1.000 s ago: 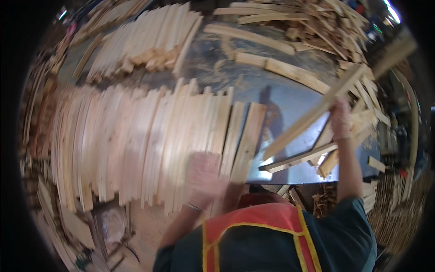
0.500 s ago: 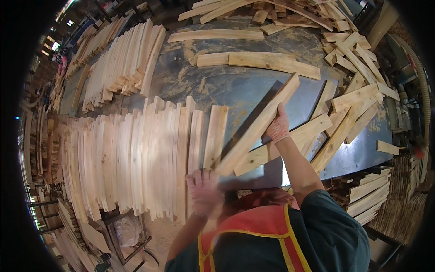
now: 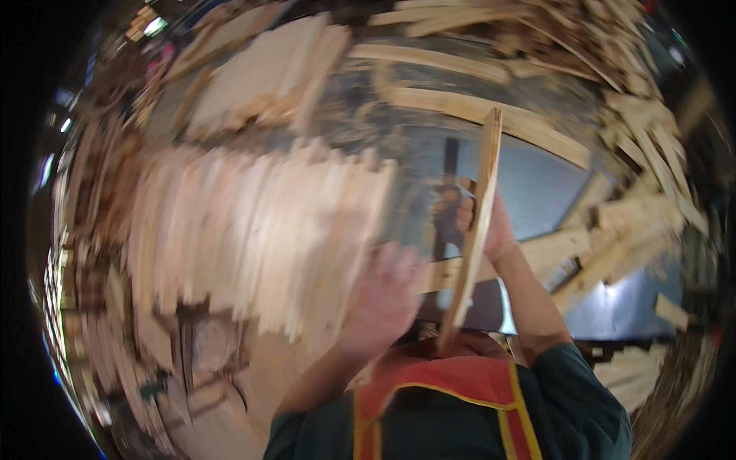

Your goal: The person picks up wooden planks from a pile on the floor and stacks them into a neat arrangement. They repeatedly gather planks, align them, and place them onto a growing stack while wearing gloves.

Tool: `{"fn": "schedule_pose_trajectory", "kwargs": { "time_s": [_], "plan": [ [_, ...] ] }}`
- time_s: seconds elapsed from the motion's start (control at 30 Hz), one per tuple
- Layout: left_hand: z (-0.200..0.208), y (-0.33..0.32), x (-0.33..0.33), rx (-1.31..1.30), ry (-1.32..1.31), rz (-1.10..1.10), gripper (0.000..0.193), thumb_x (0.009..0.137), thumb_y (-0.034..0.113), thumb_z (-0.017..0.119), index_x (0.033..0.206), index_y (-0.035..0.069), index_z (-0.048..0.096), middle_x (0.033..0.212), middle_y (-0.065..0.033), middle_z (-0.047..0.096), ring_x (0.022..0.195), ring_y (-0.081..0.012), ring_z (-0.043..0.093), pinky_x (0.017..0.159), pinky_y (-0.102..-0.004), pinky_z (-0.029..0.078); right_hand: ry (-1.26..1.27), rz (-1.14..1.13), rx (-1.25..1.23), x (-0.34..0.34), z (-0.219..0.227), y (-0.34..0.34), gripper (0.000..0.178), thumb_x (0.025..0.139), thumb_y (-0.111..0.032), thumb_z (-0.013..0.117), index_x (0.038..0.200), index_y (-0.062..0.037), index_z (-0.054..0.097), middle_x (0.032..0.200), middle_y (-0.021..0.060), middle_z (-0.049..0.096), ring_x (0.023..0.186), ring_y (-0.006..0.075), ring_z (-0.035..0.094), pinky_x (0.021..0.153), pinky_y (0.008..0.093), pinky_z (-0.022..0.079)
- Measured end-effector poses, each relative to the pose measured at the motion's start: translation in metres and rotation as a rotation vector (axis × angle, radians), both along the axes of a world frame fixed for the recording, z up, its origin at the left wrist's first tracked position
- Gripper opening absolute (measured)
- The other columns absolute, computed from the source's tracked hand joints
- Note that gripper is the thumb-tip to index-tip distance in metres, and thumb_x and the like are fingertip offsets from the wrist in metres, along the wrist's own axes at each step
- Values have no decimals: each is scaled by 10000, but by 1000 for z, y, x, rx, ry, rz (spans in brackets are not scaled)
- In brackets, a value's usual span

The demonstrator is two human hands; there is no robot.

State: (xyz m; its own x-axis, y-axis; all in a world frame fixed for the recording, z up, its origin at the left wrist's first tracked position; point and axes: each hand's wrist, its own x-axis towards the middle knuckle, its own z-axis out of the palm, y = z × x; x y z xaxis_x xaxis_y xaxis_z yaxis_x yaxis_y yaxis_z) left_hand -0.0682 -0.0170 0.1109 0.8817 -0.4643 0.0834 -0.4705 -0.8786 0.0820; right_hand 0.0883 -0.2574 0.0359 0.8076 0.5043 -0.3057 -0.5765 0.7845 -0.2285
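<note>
My right hand (image 3: 494,224), in a pale glove, grips a wooden board (image 3: 477,230) near its middle. The board is turned on its narrow edge, its near end close to my red apron (image 3: 437,376) and its far end pointing away over the table. My left hand (image 3: 386,295) is smeared by motion, so its fingers cannot be made out. It is at the right end of a long row of boards (image 3: 253,230) packed side by side; whether it touches the last board is unclear.
The dark metal table (image 3: 540,180) carries sawdust. Two long boards, a farther one (image 3: 429,61) and a nearer one (image 3: 529,126), lie across its back. Another stack of boards (image 3: 264,73) stands far left. Jumbled offcuts (image 3: 652,146) pile up at the right, and more boards (image 3: 629,376) are stacked below the table's right edge.
My right hand has swung its board from a slant to nearly straight ahead and onto its edge. My left hand has moved up and rightward. The loose board beside the row no longer lies apart.
</note>
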Motion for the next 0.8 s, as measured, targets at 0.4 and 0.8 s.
{"fn": "schedule_pose_trajectory", "kwargs": {
  "time_s": [0.4,0.8],
  "plan": [
    [54,275,9,449,-3,341,202,1040,265,551,1057,154,719,907,-12,700,810,-176,700,658,-384,584,-889,42,-1421,-7,27,-37,784,952,-205,794,1615,5,431,1628,217,492,1495,329,485,1221,423,403],
    [17,648,-50,523,87,1307,511,1009,342,567,1494,184,580,1282,-146,733,1166,-351,708,997,-494,553,-1165,899,-2478,-105,-42,-44,788,710,-298,817,1434,-138,549,1360,150,609,1322,401,541,1156,513,393]
  ]
}}
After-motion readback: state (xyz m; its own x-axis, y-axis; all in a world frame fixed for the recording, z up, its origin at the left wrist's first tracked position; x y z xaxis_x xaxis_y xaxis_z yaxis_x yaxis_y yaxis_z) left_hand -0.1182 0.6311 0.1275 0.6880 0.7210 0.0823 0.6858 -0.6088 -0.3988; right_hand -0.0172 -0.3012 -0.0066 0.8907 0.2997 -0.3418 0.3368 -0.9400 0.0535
